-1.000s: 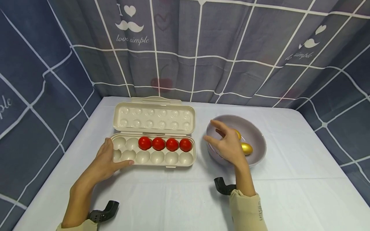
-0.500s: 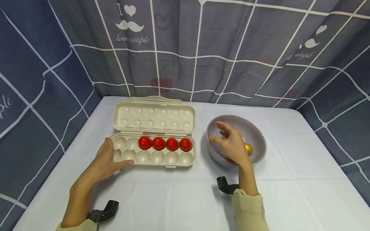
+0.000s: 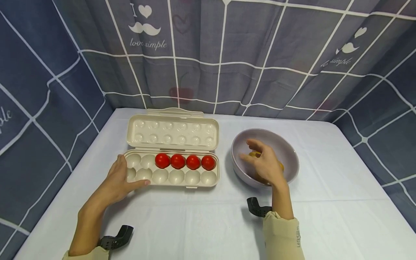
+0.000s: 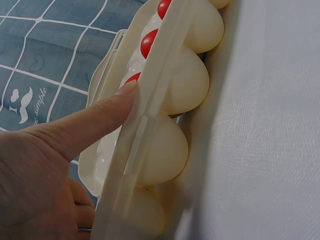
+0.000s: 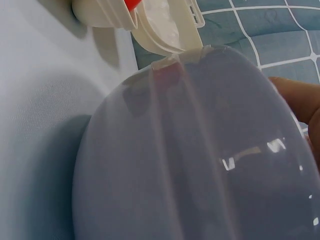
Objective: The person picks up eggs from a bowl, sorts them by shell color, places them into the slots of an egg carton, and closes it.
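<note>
My left hand holds the left end of an open cream egg box. In the left wrist view the thumb lies along the box's front rim; in the head view the fingers reach round its left side. Several red eggs fill the right part of the back row; the front cups hold nothing. My right hand is lowered into a mauve bowl, thumb and fingers spread apart. A gold egg shows between thumb and forefinger, and another gold egg is mostly hidden behind the hand.
The box's lid leans back behind its base, near the table's far edge. White cloth covers the table. A checked curtain hangs behind and on both sides. In the right wrist view the bowl's side hides most of the hand.
My right hand has moved slightly right and down into the bowl, fingers still spread, and now covers more of the right-hand gold egg. The left hand and egg box have stayed put.
</note>
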The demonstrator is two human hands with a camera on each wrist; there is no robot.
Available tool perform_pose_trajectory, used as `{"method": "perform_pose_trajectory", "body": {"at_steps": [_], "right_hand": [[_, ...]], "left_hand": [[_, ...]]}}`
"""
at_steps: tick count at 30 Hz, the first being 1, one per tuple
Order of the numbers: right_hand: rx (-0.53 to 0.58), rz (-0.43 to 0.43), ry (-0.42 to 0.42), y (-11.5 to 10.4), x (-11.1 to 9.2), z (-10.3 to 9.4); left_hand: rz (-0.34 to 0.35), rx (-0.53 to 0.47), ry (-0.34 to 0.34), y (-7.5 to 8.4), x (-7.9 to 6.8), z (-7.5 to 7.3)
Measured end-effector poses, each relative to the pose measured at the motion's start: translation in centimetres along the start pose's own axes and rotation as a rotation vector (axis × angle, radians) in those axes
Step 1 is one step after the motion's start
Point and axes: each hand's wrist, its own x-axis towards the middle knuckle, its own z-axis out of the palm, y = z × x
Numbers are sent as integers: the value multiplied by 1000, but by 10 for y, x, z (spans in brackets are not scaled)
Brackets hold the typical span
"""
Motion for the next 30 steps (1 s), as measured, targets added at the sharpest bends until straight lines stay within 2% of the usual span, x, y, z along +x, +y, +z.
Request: {"method": "perform_pose_trajectory", "body": {"at_steps": [9,15,24,30], "right_hand": [[-11,68,29,2,-2,-5],[-24,55,52,6,-2,-8],[-161,93,6,7,-1,-6],[-141,50,-69,9,2,3]], "left_hand": [[0,-1,-1,1,-1,0],[3,-6,-1,2,-2,0],[0,-9,5,4,-2,1],[5,6,6,2,-1,1]]}}
